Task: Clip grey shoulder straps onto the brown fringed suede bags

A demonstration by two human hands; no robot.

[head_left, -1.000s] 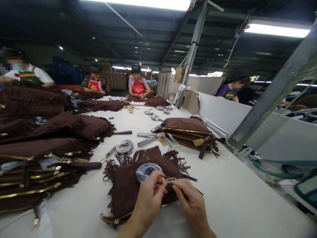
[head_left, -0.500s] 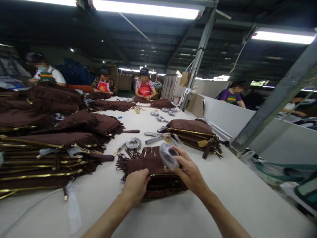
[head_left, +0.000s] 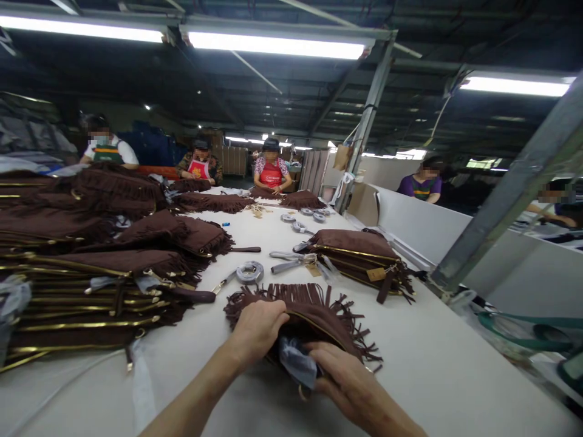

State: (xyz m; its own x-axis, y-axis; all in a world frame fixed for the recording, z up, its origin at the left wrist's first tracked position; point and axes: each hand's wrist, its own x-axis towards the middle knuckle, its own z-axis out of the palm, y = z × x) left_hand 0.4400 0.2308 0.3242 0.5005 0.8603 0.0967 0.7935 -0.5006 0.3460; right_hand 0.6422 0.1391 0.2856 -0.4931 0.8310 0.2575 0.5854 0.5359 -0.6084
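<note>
A brown fringed bag (head_left: 314,312) lies on the white table (head_left: 437,370) with its gold-zipped mouth gaping towards me. My left hand (head_left: 259,331) is closed on the upper edge of that mouth, at its left side. In the mouth sits a plastic-wrapped strap (head_left: 297,363), partly inside the bag. My right hand (head_left: 346,376) grips this strap from the right, thumb below and fingers above. The ends of the right fingers are partly hidden by the bag's opening.
Stacked brown bags (head_left: 91,303) fill the left side. A coiled wrapped strap (head_left: 249,272) and a zipped bag (head_left: 355,255) with a paper tag lie beyond my hands. A metal post (head_left: 501,188) leans at the right. Co-workers, one in a red apron (head_left: 272,175), are farther back.
My right hand has moved down with the wrapped strap, from above the bag into its mouth. The bag's mouth has tilted, and its fringe now spreads to the right. My left hand still grips the edge.
</note>
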